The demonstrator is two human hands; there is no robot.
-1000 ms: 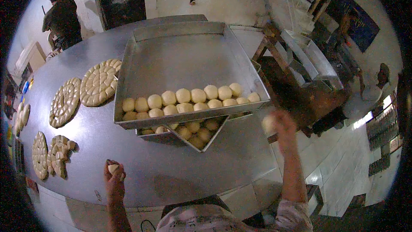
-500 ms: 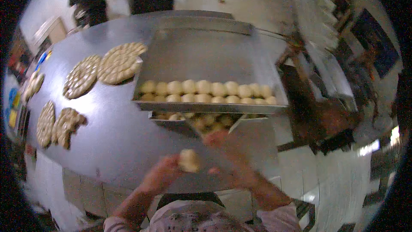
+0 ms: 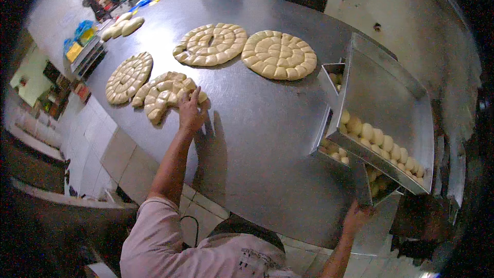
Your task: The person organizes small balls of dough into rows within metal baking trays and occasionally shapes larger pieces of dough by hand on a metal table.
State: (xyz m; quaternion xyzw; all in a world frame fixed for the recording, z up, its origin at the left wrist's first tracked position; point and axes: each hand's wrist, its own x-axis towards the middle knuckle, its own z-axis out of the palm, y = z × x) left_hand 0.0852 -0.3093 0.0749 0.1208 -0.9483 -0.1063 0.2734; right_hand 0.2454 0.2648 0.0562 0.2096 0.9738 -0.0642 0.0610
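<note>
Hands apart — left hand [image 3: 191, 113] lies spread on the broken dough round's [image 3: 163, 95] right end; right hand [image 3: 356, 215] rests at the bench [image 3: 257, 144] edge below the tilted tray [image 3: 391, 103], grip unclear.
</note>
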